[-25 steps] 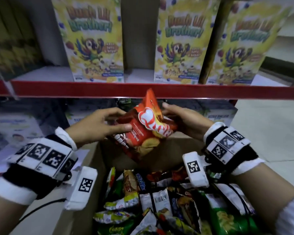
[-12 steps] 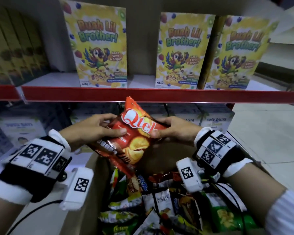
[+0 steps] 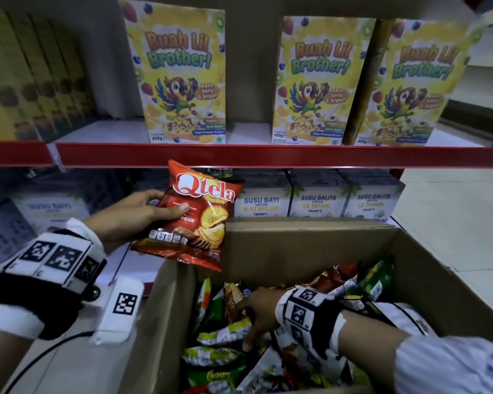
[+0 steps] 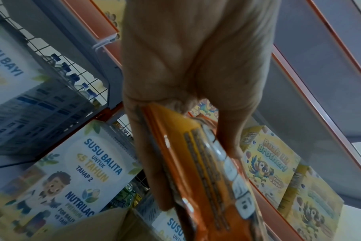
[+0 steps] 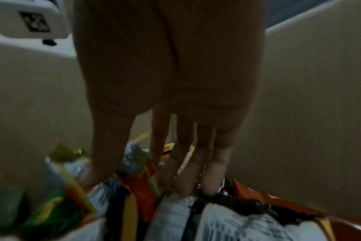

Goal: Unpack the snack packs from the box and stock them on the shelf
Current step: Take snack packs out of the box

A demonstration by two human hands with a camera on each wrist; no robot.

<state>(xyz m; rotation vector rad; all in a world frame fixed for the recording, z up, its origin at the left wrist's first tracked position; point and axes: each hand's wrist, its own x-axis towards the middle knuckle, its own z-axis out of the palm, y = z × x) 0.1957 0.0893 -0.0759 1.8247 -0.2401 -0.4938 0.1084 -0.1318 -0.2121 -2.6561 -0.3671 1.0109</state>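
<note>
My left hand (image 3: 154,207) grips a red Qtela snack pack (image 3: 199,220) upright, just under the red shelf edge (image 3: 239,156) and over the far left corner of the cardboard box (image 3: 310,240). In the left wrist view the pack (image 4: 206,171) sits between thumb and fingers. My right hand (image 3: 254,314) is down inside the box, fingers straight and spread, their tips among the loose snack packs (image 3: 219,334). The right wrist view shows those fingers (image 5: 214,171) touching the packs (image 5: 138,179), with nothing gripped.
Yellow cereal boxes (image 3: 182,78) stand on the upper shelf, with a gap between the left and middle ones. White milk cartons (image 3: 316,201) fill the lower shelf behind the box. Tiled floor (image 3: 453,209) lies to the right.
My right hand has let go of the Qtela pack and dropped into the box. My left hand alone now holds the pack, turned upright and facing me.
</note>
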